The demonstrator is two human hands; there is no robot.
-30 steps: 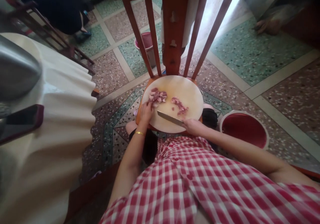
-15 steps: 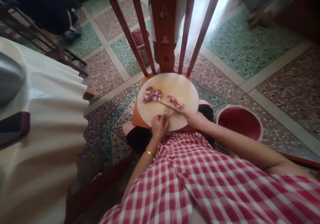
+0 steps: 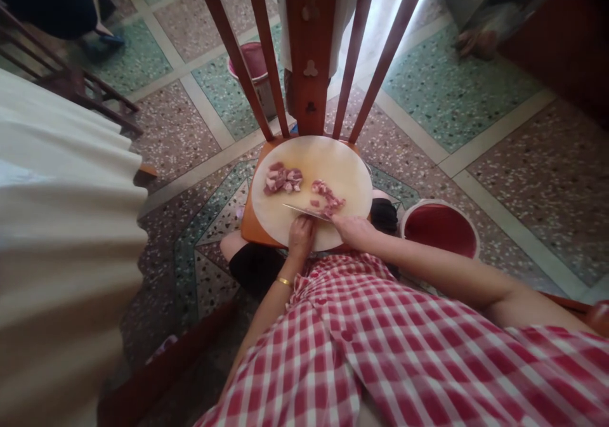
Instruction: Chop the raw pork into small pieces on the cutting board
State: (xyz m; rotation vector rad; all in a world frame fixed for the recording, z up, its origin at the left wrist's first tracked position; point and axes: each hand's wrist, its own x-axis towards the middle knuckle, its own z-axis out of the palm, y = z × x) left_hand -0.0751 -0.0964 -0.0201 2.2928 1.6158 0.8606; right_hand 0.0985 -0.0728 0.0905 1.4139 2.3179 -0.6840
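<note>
Listing, from the head view, the single view at hand: one round, pale cutting board [image 3: 340, 154], set on the seat [image 3: 250, 227] of a wooden chair, its far edge toward the slatted chair back [image 3: 311, 40]. Item, raw meat in two lots: thick chunks [image 3: 283, 178] in a heap toward the board's left edge; small pieces [image 3: 326, 192] in a loose row right of the middle, running down toward the blade. Item, one knife [image 3: 304, 210], laid crosswise toward the near edge, tip pointing left. State of the work, as judged: part done, the small pieces seeming cut and the chunks seeming left to cut. Right hand [image 3: 353, 230]: closed around the knife's handle, by the near right edge; small pieces just beyond and left of its fingers, chunks farther off to the left. Left hand [image 3: 301, 235]: fingers bent, over the near edge, just on the near side of the blade; whether they grip a piece cannot be told. Chunks lie beyond this hand and slightly left, apart from it; small pieces lie beyond the blade, to its right. Adjacent, on the floor past the board's right edge: one red-lined bucket [image 3: 440, 230].
</note>
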